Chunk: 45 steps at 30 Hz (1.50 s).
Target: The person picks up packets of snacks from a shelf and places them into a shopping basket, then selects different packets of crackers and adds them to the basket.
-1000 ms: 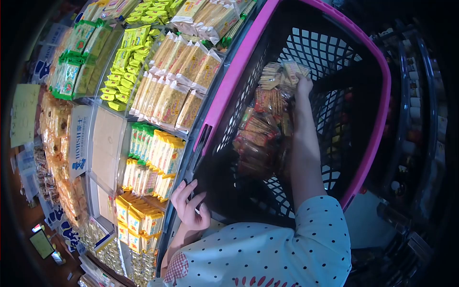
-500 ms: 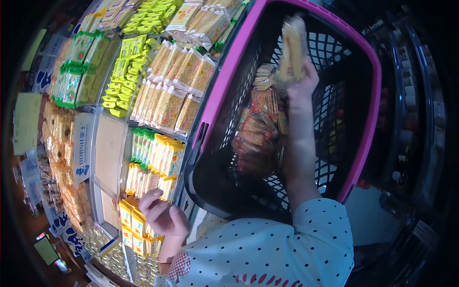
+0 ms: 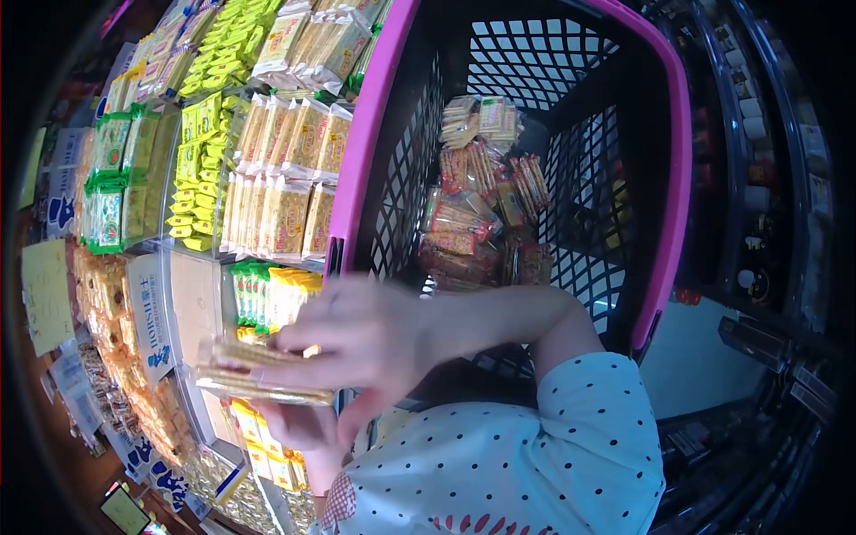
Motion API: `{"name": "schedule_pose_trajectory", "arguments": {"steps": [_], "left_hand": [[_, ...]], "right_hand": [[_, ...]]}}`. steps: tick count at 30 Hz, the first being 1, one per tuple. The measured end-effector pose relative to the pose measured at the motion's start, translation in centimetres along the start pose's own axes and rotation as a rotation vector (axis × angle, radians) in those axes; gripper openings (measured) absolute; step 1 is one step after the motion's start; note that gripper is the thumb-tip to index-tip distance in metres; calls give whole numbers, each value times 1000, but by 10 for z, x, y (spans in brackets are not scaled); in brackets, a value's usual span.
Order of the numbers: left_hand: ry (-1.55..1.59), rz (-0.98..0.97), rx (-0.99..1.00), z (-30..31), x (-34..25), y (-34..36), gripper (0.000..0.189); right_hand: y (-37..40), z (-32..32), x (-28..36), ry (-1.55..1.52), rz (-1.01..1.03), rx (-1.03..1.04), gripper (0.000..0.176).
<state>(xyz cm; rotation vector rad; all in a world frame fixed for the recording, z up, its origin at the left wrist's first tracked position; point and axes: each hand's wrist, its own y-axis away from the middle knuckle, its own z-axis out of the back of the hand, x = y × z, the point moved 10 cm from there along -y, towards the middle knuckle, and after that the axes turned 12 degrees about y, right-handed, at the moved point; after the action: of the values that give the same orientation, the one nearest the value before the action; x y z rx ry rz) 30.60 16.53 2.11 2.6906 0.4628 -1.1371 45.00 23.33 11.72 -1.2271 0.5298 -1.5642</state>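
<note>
My right hand [image 3: 366, 334] reaches across to the shelf side, blurred by motion. Its fingers lie over a small stack of flat, clear-wrapped snack packets [image 3: 259, 376]. Directly beneath the stack is my left hand [image 3: 301, 426], palm toward the packets, its fingers mostly hidden by them. Behind both hands stand yellow snack packets [image 3: 267, 450] and white-and-yellow ones [image 3: 292, 292] in a shelf bin. The black shopping basket with a pink rim [image 3: 373, 134] is to the right, holding a pile of reddish wrapped snacks [image 3: 468, 214] with pale packets [image 3: 497, 120] at its far end.
Upright pale wafer-like packs [image 3: 299, 143], lime-green packets [image 3: 198, 165] and green-and-white packs [image 3: 109, 169] fill bins on the left. A blue-lettered shelf sign [image 3: 152, 312] separates them from loose wrapped goods [image 3: 107, 294]. Dark racks [image 3: 758, 160] stand beyond the basket on the right.
My right hand has left the basket, where it held a pale pack, and swung left to my left hand. It is now on flat packets. More pale packets show at the pile's far end.
</note>
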Motion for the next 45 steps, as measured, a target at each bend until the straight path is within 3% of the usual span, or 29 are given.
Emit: {"name": "schedule_pose_trajectory", "arguments": {"steps": [1,2,3,4,5,6,8,9,11,13,17,19,20,21,23,25,26,29,33,35,36,37,41,45], "left_hand": [[155,56,70,1,3,2,62],[234,100,-24,7,4,5,57],[236,97,-29,11,2,6,57],[261,54,-58,20,-3,5,52],[285,10,-86,30,-9,5,48],[286,67,-33,36,-10,6,53],[206,23,-94,59,-20,11,52],[123,-16,-152,70,-27,13,52],[121,-7,-135,72,-30,16,50],[70,-53,-261,85,-34,21,49],[45,-12,-279,82,-28,23,50],[-39,-28,-361,87,-32,22,50],[3,-11,-350,87,-32,22,50],[47,5,-342,87,-31,23,50],[94,-23,-325,92,-38,23,51],[-54,-66,-424,106,-49,31,50],[-145,-128,-537,116,-57,37,50],[-200,-117,-620,136,-67,51,49],[-141,-118,-651,154,-76,63,48],[-133,-125,-660,170,-82,73,47],[-122,-146,-692,176,-85,78,47],[-112,-169,-725,179,-89,82,47],[-111,-221,-838,198,-100,101,42],[-290,-193,-893,220,-104,113,43]], "right_hand": [[5,26,-19,133,-34,-137,57],[14,27,-63,334,-22,253,41],[47,87,-114,76,-350,-456,23],[55,131,-141,221,-504,-596,15],[99,158,-194,234,-832,-762,10],[143,180,-237,309,-910,-840,12],[233,204,-305,636,-1133,-786,25],[291,207,-346,767,-1468,-517,44],[364,194,-383,863,-1731,-122,76],[394,184,-385,869,-1901,-154,82],[406,142,-390,808,-1909,32,84],[387,133,-381,952,-1868,113,80],[373,135,-375,1051,-1793,28,67],[385,132,-388,1044,-1780,41,67],[454,135,-425,752,-1944,-200,55],[458,138,-430,720,-1955,-217,46],[475,133,-444,550,-1940,-372,43],[419,125,-397,334,-1937,-541,37],[435,132,-400,132,-1866,-714,41],[447,133,-407,-133,-1753,-804,61],[437,136,-385,-132,-1742,-891,79],[441,135,-385,-293,-1694,-934,85],[459,168,-383,-563,-1409,-1068,78],[486,198,-386,-679,-1367,-1051,62]]}}
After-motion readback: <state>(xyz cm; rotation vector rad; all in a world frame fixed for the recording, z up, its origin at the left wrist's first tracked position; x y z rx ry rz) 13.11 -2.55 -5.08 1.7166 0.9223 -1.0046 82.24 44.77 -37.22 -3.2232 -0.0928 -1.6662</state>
